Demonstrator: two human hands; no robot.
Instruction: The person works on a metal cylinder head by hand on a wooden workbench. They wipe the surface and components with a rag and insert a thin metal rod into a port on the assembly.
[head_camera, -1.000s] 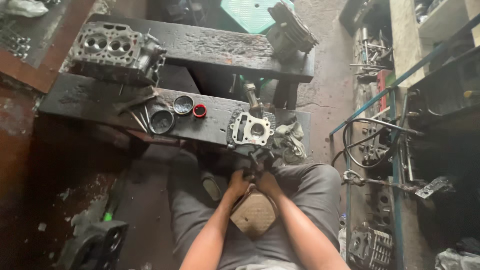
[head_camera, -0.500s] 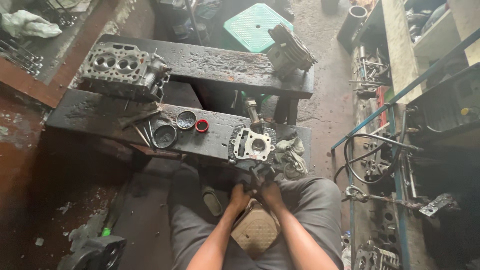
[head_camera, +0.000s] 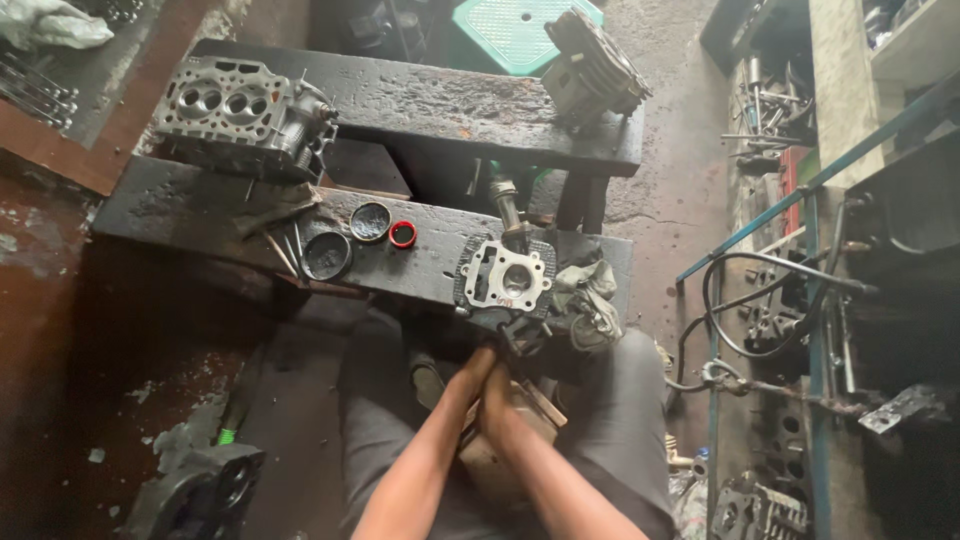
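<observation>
While hands (head_camera: 490, 375) meet, fingers grip cylinder head (head_camera: 506, 283).

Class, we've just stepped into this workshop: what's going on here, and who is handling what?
A person sits at a low, grimy bench, seen from above. Both hands, the left hand and right hand, are pressed close together just below a small engine head with a square gasket face, at the bench's near edge. What they grip is hidden. A rag lies beside it. Farther along the bench sit two round caps and a red ring; a bigger cylinder head rests behind them.
</observation>
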